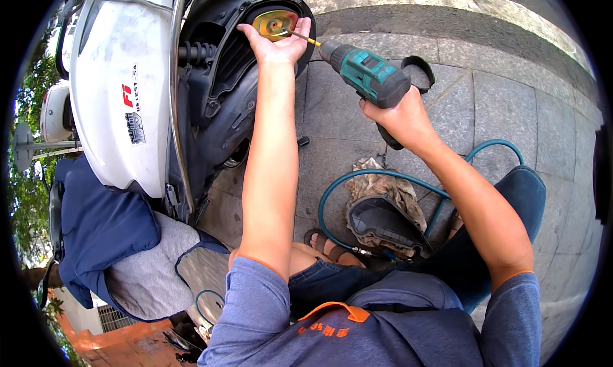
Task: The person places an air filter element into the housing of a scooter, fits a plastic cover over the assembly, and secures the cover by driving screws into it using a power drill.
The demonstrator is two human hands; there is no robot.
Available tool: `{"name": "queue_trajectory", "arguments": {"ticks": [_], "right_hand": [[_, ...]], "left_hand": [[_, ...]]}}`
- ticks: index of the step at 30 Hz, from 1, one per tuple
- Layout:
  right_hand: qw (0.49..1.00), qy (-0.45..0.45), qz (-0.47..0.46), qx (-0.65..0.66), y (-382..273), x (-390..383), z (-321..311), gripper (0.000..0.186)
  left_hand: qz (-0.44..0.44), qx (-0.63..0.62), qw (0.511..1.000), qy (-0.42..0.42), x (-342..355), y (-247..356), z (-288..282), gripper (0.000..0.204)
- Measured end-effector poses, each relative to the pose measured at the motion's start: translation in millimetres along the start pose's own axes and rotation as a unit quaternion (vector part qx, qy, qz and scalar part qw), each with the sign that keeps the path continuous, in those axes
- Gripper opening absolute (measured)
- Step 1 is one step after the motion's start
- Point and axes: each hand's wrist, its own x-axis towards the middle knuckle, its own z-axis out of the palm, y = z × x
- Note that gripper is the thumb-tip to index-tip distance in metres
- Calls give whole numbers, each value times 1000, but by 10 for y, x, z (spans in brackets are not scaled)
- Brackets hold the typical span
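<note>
My left hand cups the lower rim of a gold-coloured metal disc at a black housing on a white scooter, thumb and fingers at either side. My right hand grips a teal-and-black cordless drill, aimed left toward the disc. Its long bit with a yellow band reaches to the disc's middle, beside my left fingers; whether the tip touches cannot be told.
Below the drill, a black plastic cover lies on a dirty rag on the pavement, looped by a teal hose. A dark blue padded cover hangs at lower left. A curb runs behind.
</note>
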Motion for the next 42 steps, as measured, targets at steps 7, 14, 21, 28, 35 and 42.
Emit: {"name": "queue_trajectory", "arguments": {"ticks": [7, 14, 21, 28, 35, 42], "right_hand": [[999, 6, -41, 5, 18, 61, 73, 25], [999, -29, -39, -7, 37, 35, 77, 36], [987, 5, -154, -45, 130, 67, 108, 41], [995, -81, 21, -48, 64, 42, 173, 52], [973, -24, -150, -173, 56, 110, 227, 60], [958, -86, -135, -237, 143, 121, 97, 46]], "left_hand": [[13, 0, 1000, -9, 57, 2, -60, 131], [15, -3, 1000, -13, 52, 7, -77, 127], [47, 32, 998, -37, 27, -29, -77, 119], [29, -20, 999, -21, 5, -66, -61, 120], [43, -143, 987, -68, 29, -237, -253, 123], [54, -248, 963, -90, 123, -408, -165, 127]]}}
